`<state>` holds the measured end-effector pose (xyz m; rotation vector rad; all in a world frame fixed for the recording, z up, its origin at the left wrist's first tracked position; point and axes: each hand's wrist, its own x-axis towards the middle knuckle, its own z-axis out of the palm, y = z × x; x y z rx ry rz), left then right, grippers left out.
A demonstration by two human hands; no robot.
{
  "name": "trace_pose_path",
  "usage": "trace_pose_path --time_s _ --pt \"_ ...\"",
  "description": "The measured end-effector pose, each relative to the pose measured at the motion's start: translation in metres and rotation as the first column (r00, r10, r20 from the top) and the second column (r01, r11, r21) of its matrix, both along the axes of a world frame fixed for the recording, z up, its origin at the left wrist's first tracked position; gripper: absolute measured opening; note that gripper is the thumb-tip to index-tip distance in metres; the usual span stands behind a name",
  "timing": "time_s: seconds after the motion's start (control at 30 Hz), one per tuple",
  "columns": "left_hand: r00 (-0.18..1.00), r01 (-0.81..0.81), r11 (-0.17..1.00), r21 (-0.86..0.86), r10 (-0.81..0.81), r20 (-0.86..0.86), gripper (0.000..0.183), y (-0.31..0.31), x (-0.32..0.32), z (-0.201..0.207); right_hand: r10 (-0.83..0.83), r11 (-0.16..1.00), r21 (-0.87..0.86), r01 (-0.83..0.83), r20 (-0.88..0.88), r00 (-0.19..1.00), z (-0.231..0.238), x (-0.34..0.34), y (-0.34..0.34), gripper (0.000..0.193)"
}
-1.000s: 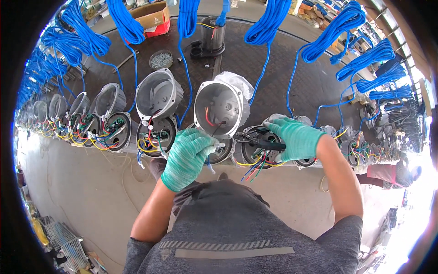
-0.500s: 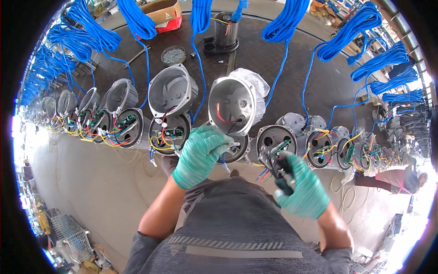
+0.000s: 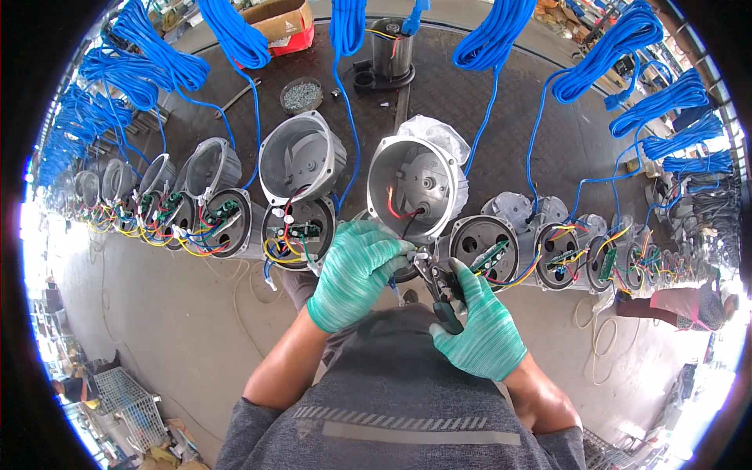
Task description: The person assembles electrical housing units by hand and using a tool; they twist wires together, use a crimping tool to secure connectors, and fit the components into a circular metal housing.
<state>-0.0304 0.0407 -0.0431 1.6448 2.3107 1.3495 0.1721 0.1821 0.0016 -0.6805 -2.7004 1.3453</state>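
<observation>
My left hand (image 3: 354, 270), in a green glove, pinches thin wires in front of the open end of a round grey motor housing. Just above it stands a silver end cover (image 3: 415, 188), tilted open, with red and black wires hanging out of it. My right hand (image 3: 478, 325), also gloved, grips dark pliers (image 3: 439, 290) whose jaws point up toward my left fingers and the wires. The motor under my left hand is mostly hidden by the glove.
A long row of open motors (image 3: 301, 231) with coloured wiring runs along the bench edge left and right. Blue cable coils (image 3: 235, 35) hang above. A cardboard box (image 3: 282, 23), a dish of screws (image 3: 301, 94) and a dark press stand (image 3: 389, 55) sit behind. Concrete floor lies below.
My right hand went from the motor on the right down toward my body, then up to the wires with the pliers. My left hand stayed at the wires.
</observation>
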Motion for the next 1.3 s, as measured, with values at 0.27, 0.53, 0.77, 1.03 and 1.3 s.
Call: trace_pose_path --time_s 0.27,0.53,0.77,1.03,1.3 --pt "0.998 -0.007 0.998 -0.058 0.003 -0.069 0.032 -0.004 0.004 -0.002 0.000 0.998 -0.058 0.001 0.025 1.000 -0.017 -0.002 -0.014 0.077" --pt "0.995 -0.026 0.999 0.033 0.029 -0.097 0.036 -0.004 0.007 -0.005 0.031 0.999 -0.015 -0.031 0.036 0.999 -0.027 -0.012 -0.009 0.067" --pt "0.999 -0.008 1.000 0.029 0.009 -0.046 0.021 -0.002 0.004 0.003 0.210 0.944 -0.298 -0.140 0.219 0.953 0.047 0.009 0.032 0.080" --pt "0.999 0.048 0.998 0.044 -0.049 0.007 0.018 0.003 0.000 0.006 0.366 0.747 0.383 -0.544 0.447 0.816 0.065 -0.044 0.137 0.071" --pt "0.994 0.058 0.998 0.021 -0.056 -0.092 0.017 0.003 0.001 0.008 0.463 0.698 0.269 -0.664 0.538 0.705 0.037 -0.067 0.144 0.072"
